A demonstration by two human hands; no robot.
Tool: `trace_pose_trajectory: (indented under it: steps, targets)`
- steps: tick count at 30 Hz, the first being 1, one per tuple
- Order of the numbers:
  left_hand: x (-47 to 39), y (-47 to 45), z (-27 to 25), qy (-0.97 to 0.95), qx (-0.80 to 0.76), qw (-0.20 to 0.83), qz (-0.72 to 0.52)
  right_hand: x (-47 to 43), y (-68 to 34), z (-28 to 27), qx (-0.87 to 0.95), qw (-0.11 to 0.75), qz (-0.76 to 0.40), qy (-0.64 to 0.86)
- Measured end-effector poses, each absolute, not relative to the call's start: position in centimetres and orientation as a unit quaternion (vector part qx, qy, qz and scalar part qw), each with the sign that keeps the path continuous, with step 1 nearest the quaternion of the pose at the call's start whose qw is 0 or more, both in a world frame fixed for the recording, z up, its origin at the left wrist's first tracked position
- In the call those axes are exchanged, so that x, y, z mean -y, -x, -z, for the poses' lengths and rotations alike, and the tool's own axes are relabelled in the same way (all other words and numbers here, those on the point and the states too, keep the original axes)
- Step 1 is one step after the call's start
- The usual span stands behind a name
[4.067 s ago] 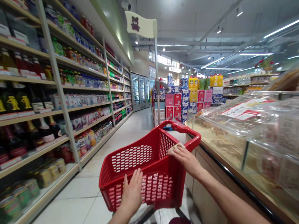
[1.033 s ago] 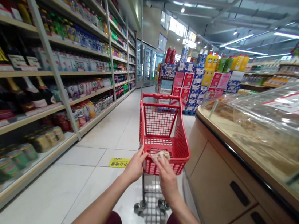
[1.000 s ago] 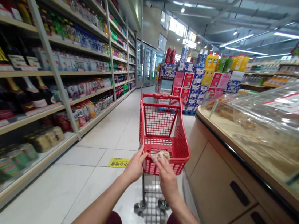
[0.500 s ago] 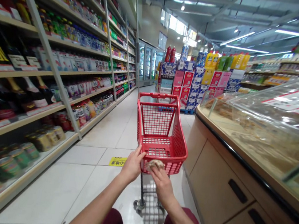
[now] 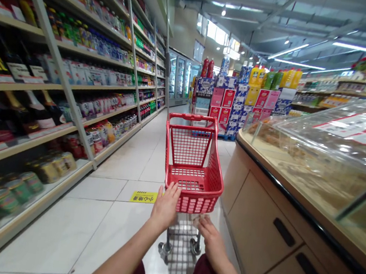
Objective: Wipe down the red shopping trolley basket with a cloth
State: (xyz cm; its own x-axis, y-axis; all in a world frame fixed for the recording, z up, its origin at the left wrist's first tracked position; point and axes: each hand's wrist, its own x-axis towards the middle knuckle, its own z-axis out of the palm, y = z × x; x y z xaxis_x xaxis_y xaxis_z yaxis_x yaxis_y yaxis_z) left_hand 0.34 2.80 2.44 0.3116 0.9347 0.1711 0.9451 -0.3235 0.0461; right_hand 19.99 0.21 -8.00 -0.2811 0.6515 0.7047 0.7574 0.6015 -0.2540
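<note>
A red plastic shopping cart basket (image 5: 199, 205) on a grey wheeled frame stands in front of me, with nothing lying in it. My left hand (image 5: 166, 206) rests at its near left corner, fingers stretched out and slightly apart. Just below the near wall, my right hand (image 5: 211, 236) holds a crumpled pale cloth (image 5: 196, 220) at its fingertips. Most of that cloth is hidden by the fingers, and it appears apart from the basket.
Shelves (image 5: 119, 59) of bottles and cans line the left. A glass-topped food counter (image 5: 260, 219) runs close along the right. Stacked drink cartons (image 5: 226, 104) stand ahead. A yellow floor sticker (image 5: 143, 197) lies on the white tiles left of the cart.
My right hand and the cloth have dropped from the basket's near wall to below it. My left hand has shifted slightly, its fingers now flatter on the corner.
</note>
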Motion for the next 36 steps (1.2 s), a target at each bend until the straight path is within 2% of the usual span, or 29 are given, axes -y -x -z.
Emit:
trace_pose_trajectory:
  steps: [5,10,16,22,27,29,33,36]
  targets:
    - [-2.8,-0.7,-2.7,0.794,0.599,0.028,0.101,-1.0,-21.4,6.2,0.735,0.491,0.111,0.453]
    - [-2.6,-0.7,-2.6,0.798,0.594,0.015,0.102,-1.1,-21.8,7.7,0.78,0.401,0.087,0.474]
    - [-2.6,-0.7,-2.2,0.789,0.601,0.027,0.125,-1.6,-22.6,5.2,0.73,0.497,0.111,0.457]
    - [-2.6,-0.5,-1.9,0.793,0.594,0.033,0.127,-0.5,-23.1,8.3,0.774,0.402,0.061,0.486]
    - [-2.4,-0.6,-1.8,0.788,0.601,0.033,0.132,-0.8,-23.1,6.0,0.706,0.507,0.103,0.483]
    - [-2.4,-0.6,-1.8,0.785,0.604,0.031,0.134,-1.3,-22.9,6.3,0.707,0.494,0.109,0.494]
    - [-2.4,-0.5,-1.7,0.789,0.599,0.03,0.131,-1.2,-22.8,8.1,0.755,0.413,0.085,0.502]
    - [-2.4,-0.4,-1.5,0.79,0.597,0.033,0.135,-1.3,-22.8,6.6,0.726,0.477,0.094,0.486]
